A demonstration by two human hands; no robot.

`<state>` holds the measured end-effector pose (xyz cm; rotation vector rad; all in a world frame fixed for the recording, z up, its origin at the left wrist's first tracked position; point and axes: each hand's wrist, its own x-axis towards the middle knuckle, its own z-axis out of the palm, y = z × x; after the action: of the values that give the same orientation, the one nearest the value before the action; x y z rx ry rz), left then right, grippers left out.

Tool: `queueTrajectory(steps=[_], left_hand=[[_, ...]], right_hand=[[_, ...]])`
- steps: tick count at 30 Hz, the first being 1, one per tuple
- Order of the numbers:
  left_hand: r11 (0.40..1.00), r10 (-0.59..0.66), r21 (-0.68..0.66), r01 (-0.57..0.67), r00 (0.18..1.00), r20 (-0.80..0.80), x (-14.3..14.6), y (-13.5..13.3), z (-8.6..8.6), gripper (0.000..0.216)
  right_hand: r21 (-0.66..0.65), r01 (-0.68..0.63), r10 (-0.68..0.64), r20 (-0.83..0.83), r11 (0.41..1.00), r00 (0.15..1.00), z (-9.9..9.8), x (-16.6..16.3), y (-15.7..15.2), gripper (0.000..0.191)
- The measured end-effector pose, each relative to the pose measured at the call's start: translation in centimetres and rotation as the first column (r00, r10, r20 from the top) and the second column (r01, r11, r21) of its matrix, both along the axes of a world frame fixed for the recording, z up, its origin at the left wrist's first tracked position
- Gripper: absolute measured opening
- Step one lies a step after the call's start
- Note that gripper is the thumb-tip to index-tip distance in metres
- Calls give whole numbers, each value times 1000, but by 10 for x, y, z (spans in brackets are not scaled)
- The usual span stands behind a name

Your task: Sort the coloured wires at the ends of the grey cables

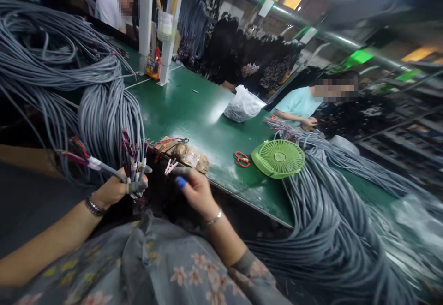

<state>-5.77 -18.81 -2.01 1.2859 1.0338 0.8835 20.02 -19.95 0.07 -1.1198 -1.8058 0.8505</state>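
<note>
My left hand (116, 188) is closed around a bunch of grey cable ends (133, 169) with stripped coloured wires, hanging from a thick grey cable bundle (107, 116). My right hand (195, 189), with a blue finger cover on one finger, holds a single grey cable end (180, 172) just right of that bunch. A small pink clip (170, 166) lies by the table edge above my right hand. Both wrists wear bracelets.
A green worktable (194, 111) carries a green fan (278, 158), orange scissors (242, 158), a clear bag (243, 105) and a brown packet (187, 154). More grey cables (328, 231) drape at right. Two other people sit at the far side.
</note>
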Motion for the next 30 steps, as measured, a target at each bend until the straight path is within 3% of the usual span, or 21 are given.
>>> queueTrajectory(steps=[4,6,8,12,14,16,19,23,27,30], left_hand=[[995,36,102,-21,989,-145,1,-3,-1,36],[990,35,141,-9,983,-182,1,-7,-2,33],[989,12,147,15,984,-177,-1,-11,-2,34],[996,-85,9,86,994,-68,-14,-20,3,44],[994,-96,-52,94,995,-38,-24,-24,6,46],[1000,-18,-22,17,999,-37,-34,-27,6,44],[994,92,59,-89,994,-52,-40,-31,-1,44],[991,90,109,-76,988,-129,-30,-28,-11,46],[976,116,196,-96,989,-90,-9,-16,-7,47],[968,143,218,-122,986,-83,1,-8,-3,44]], right_hand=[[-49,-133,137,87,990,987,-6,-58,-12,33],[-40,-137,142,164,990,976,-11,-73,-7,25],[-20,-159,160,167,987,973,-15,-80,-3,31],[19,-237,238,-102,971,966,-19,-75,-7,45],[-63,-274,248,-268,960,931,-21,-65,-13,50],[-187,-297,216,-360,937,908,-24,-53,-19,55],[-230,-293,216,-309,928,926,-31,-38,-23,54],[-292,-292,231,-227,910,946,-47,-38,-25,48],[-504,-277,54,-413,818,909,-62,-57,-20,55],[-557,-340,-6,-527,758,850,-66,-69,-13,60]])
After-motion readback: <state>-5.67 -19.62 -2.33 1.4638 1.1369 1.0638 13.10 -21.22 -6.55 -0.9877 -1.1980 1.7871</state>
